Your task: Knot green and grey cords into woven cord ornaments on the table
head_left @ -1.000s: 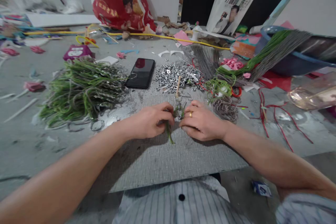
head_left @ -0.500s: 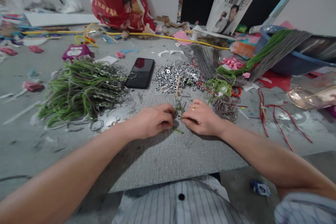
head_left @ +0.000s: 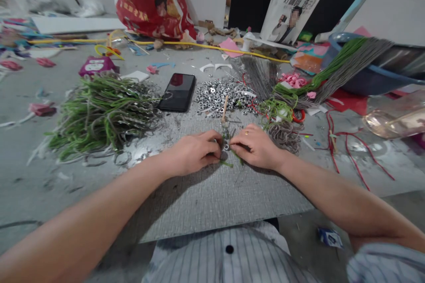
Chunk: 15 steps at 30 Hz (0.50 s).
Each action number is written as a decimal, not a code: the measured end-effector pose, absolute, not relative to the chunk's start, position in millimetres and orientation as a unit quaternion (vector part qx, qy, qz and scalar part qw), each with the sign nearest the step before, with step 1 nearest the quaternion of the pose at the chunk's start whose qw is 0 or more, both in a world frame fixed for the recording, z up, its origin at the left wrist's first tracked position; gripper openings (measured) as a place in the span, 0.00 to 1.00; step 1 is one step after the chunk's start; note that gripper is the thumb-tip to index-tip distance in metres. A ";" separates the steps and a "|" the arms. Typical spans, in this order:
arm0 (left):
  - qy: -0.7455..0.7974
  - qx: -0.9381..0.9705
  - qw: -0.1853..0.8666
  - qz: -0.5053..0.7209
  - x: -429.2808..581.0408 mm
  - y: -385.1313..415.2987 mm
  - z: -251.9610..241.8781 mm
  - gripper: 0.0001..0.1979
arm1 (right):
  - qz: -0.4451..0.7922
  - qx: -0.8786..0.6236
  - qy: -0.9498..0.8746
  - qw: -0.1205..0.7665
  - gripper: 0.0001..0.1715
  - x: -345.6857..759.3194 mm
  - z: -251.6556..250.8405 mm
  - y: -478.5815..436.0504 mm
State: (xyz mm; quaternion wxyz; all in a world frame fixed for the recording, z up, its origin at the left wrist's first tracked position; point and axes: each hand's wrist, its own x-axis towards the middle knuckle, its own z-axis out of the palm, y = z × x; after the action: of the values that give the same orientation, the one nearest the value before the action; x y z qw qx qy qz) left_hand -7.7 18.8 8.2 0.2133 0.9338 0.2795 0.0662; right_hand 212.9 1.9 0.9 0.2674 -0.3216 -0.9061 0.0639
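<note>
My left hand [head_left: 198, 152] is closed, fingertips pinching a green cord [head_left: 226, 164] whose short end sticks out below them. Across from it, my right hand [head_left: 255, 147], with a ring on one finger, is closed too; a green cord end hangs beneath its fingertips. Between the hands a small metal nut [head_left: 226, 146] lies on the table, in line with a knotted piece too small to make out. Just beyond, a thin wooden stick [head_left: 225, 107] points away from me. Behind it spreads a pile of metal nuts [head_left: 212, 93].
Left of the nuts lie a black phone [head_left: 177, 93] and a heap of green and grey cords [head_left: 102, 117]. To the right are loose cords [head_left: 283, 135], red strings [head_left: 332, 137] and a blue basin [head_left: 358, 79] with long cords over its rim. A red bag [head_left: 149, 4] stands behind.
My right hand has shifted slightly, and a green cord end now shows below its fingers. The nut between the hands is more exposed. My left hand has barely moved.
</note>
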 end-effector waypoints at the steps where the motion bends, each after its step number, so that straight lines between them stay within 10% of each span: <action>1: 0.283 0.933 0.214 0.068 -7.1 18.8 7.5 0.07 | 0.065 -0.323 -0.906 0.267 0.11 212.8 0.9 1.8; 15: 0.449 0.808 0.259 0.281 12.1 18.0 0.1 0.06 | 0.059 -0.391 -0.904 0.165 0.18 209.7 -5.0 4.7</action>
State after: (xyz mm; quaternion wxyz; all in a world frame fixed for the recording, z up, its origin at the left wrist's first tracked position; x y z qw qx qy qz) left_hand 12.1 18.0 0.1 0.2589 0.8078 0.4487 0.2812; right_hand 209.7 4.7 -5.0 0.1654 -0.3907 -0.9036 0.0588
